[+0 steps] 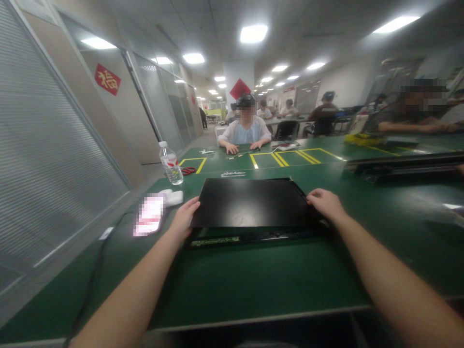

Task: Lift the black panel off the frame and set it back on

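A flat, glossy black display panel (250,203) is between my two hands, its near edge raised a little above the green table. My left hand (184,216) grips its left edge, thumb on top and the other fingers mostly hidden below. At the right edge, my right hand (326,204) pinches the panel's side between thumb and curled fingers. Under the near edge a dark strip with a green circuit board (215,240) shows. Whether that strip is joined to the panel, I cannot tell.
Left of the panel are a lit phone (149,215), a white object (174,197), a water bottle (171,163) and red-handled scissors (188,170). Across the green table (268,285) sits a person (244,128). More dark panels (406,164) lie at the right.
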`<move>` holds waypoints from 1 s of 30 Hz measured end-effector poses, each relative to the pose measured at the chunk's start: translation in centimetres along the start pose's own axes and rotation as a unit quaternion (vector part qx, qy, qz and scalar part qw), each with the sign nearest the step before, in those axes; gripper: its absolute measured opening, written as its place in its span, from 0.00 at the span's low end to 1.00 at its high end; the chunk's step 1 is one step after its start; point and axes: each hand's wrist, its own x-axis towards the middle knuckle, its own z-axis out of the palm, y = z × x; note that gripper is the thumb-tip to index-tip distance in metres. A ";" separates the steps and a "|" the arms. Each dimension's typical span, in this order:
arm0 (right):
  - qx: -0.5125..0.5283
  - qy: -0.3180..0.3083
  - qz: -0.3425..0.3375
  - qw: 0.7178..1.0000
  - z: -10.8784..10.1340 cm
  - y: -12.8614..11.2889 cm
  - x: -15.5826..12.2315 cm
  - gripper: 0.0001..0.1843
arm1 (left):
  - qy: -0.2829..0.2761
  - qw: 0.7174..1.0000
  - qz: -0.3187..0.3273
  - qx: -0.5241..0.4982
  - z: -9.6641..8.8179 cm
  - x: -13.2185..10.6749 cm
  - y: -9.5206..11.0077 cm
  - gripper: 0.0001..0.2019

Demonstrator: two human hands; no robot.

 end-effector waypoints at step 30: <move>0.094 -0.019 0.025 0.995 -0.1 0.4 0.1 0.11 | 0.023 1.000 -0.001 0.018 0.1 -0.2 0.0 0.15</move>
